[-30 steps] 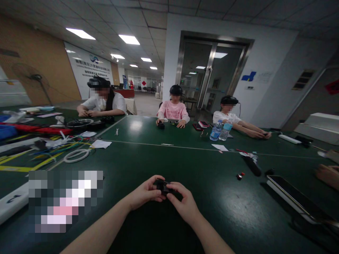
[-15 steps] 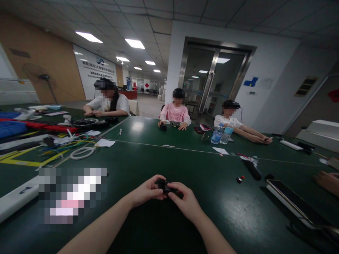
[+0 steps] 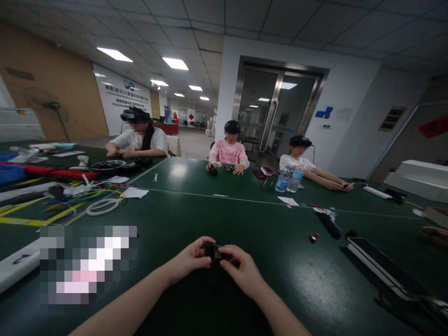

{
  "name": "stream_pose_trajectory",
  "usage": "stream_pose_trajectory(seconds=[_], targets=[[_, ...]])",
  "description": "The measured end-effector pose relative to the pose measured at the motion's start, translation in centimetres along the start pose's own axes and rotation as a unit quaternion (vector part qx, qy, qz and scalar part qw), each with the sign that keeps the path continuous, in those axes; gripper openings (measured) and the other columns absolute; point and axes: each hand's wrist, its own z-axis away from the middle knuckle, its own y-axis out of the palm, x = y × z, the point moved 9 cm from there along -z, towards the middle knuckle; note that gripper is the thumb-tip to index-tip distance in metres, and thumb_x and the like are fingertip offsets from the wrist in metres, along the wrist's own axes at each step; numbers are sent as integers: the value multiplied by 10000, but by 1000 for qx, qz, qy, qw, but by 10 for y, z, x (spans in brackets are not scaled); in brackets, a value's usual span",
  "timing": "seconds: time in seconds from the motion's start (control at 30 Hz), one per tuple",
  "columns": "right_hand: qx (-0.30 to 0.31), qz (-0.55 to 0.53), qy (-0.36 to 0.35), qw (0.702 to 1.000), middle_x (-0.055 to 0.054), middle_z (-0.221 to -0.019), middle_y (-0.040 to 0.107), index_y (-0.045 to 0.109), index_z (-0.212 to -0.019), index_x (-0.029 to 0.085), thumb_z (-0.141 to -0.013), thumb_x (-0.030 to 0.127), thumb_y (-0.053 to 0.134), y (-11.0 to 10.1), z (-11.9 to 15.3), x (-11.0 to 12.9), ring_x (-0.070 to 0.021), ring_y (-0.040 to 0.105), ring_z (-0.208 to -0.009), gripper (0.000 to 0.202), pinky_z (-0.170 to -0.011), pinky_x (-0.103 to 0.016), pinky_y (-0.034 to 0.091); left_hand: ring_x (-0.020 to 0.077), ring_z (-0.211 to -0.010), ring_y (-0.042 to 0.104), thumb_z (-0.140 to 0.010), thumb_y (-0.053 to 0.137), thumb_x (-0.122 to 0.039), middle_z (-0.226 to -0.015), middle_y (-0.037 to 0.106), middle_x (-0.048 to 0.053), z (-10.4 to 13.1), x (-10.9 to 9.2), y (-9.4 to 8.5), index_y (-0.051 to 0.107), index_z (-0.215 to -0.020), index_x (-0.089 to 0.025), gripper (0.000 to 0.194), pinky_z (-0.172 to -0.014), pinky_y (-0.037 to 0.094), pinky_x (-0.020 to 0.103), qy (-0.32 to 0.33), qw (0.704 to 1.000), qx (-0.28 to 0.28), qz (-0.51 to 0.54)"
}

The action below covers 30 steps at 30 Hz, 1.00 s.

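Between my two hands, just above the near part of the green table (image 3: 168,224), is a small black blocky part (image 3: 214,252). Its exact kind is too dark and small to make out. My left hand (image 3: 193,255) grips its left side between thumb and fingers. From the right, my right hand (image 3: 241,267) pinches the other side, with the thumb below and the fingers on top. The fingers cover much of the part.
A phone on a white block (image 3: 381,268) lies at right, near a small red-and-black piece (image 3: 314,238) and a black handle-like object (image 3: 328,224). Two water bottles (image 3: 283,178) stand farther back. Cables (image 3: 103,206) and a white bar (image 3: 21,266) are at left. Three people sit opposite.
The view has shifted slightly, so the surroundings sit a little farther left. Both hands still hold the black part, which now shows turned a little between the fingers.
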Motion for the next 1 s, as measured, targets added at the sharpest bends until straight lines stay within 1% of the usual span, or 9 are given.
stream_pose_trajectory(seconds=[0.03,0.1,0.2,0.3,0.47,0.53,0.67,0.83,1.0], targets=[[-6,-3,1,1000,-30,-1091,572,607,-1003,273,-738,191,564,1,1,-3,-193,570,-925,281,-773,-333,466,151,-879,565,-717,623,-162,-966,583,17,1,-1,0,398,-1097,-241,449,-786,392,306,6,1000,-1,-1],[-12,-3,-3,1000,-26,-1088,574,597,-1011,280,-736,191,566,3,2,-6,-193,568,-929,291,-789,-339,460,157,-923,551,-725,613,-155,-994,582,21,2,-3,1,397,-1097,-242,439,-813,382,314,14,1000,0,-4],[-12,6,-1,1000,-23,-1098,574,593,-1011,282,-740,201,562,2,3,-7,-202,547,-983,285,-830,-353,442,167,-901,553,-720,615,-153,-970,583,21,3,-2,4,405,-1096,-236,439,-788,391,325,-10,1000,6,-26],[-17,4,7,1000,-31,-1104,575,587,-1021,268,-749,215,547,-1,4,-8,-209,533,-1011,279,-845,-356,436,178,-916,548,-717,619,-168,-968,577,22,3,-2,2,409,-1103,-236,445,-804,386,341,-7,999,-2,-37],[-20,4,22,1000,-40,-1017,608,566,-1048,249,-746,258,557,0,5,-13,-195,572,-877,302,-792,-347,456,179,-922,549,-734,604,-183,-977,579,25,3,1,-1,391,-1133,-251,458,-810,382,342,-3,999,-7,-34],[-19,0,25,1000,-36,-1015,607,563,-1049,249,-745,265,559,0,5,-13,-192,570,-879,304,-798,-346,454,184,-931,548,-749,584,-186,-992,579,34,3,1,-2,374,-1154,-255,461,-811,384,345,-6,999,-12,-38],[-18,0,22,1000,-29,-1018,601,557,-1046,257,-751,253,555,0,6,-9,-187,563,-891,295,-810,-348,447,162,-868,553,-764,559,-168,-949,589,25,4,-1,2,366,-1152,-252,441,-771,390,321,-15,999,-13,-49],[-20,17,-6,1000,-37,-1067,575,561,-1022,255,-752,212,543,0,9,-1,-194,539,-974,274,-825,-342,439,140,-818,549,-753,572,-156,-874,581,-3,4,-5,7,371,-1114,-250,424,-746,381,299,-14,998,-8,-54],[-14,28,-5,1000,-30,-1091,557,553,-1026,273,-741,210,565,1,10,1,-194,533,-994,293,-823,-343,441,145,-830,553,-751,581,-169,-897,578,4,4,-3,7,368,-1113,-245,426,-745,390,309,-12,998,-4,-56]])
